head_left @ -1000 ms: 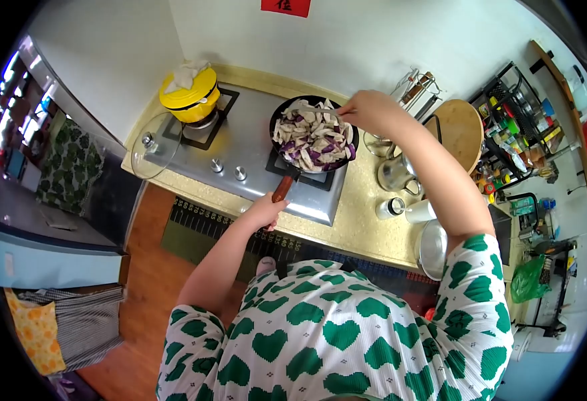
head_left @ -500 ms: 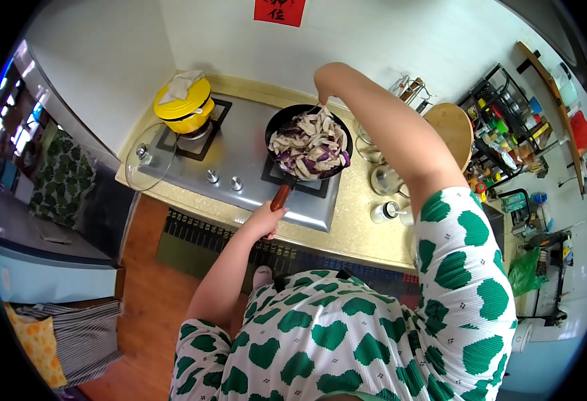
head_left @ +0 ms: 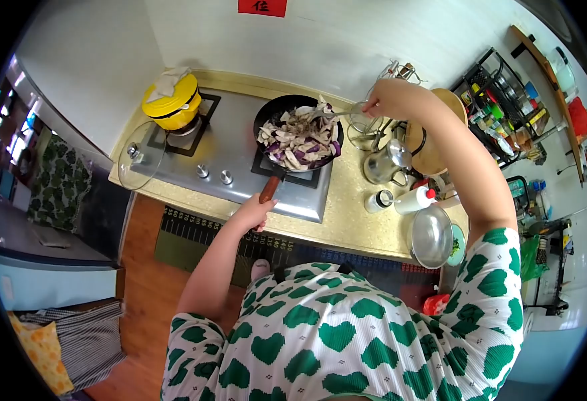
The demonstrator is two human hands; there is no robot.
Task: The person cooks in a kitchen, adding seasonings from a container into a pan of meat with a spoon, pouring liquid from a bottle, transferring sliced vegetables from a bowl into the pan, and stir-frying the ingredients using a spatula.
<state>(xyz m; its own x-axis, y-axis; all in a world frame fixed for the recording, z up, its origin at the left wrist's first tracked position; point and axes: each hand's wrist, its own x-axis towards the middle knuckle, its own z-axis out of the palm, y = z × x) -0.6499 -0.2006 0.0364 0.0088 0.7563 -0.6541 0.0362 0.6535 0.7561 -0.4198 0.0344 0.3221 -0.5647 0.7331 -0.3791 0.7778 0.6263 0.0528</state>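
A black frying pan (head_left: pixel 262 115) sits over the right burner, full of sliced purple-skinned eggplant (head_left: pixel 300 144). My left hand (head_left: pixel 252 214) is closed around the pan's brown wooden handle (head_left: pixel 269 189). Beyond the pan's right side, my right hand (head_left: pixel 395 100) grips the end of a metal spatula (head_left: pixel 335 114). The spatula reaches leftward over the rim, its head among the pieces at the far side and partly covered. Some darker bits lie on the eggplant there.
Left on the stove (head_left: pixel 240 137) stands a yellow pot (head_left: pixel 175 107) with a cloth on its lid. A glass lid (head_left: pixel 142 156) overhangs the counter's front-left. To the right are a metal pitcher (head_left: pixel 382 164), a jar (head_left: pixel 378 201), a red-capped bottle (head_left: pixel 415 200) and a metal bowl (head_left: pixel 432 237).
My right hand has moved from above the pan's far edge out to the right, and the spatula now shows. My left hand stays on the handle. The view has shifted slightly.
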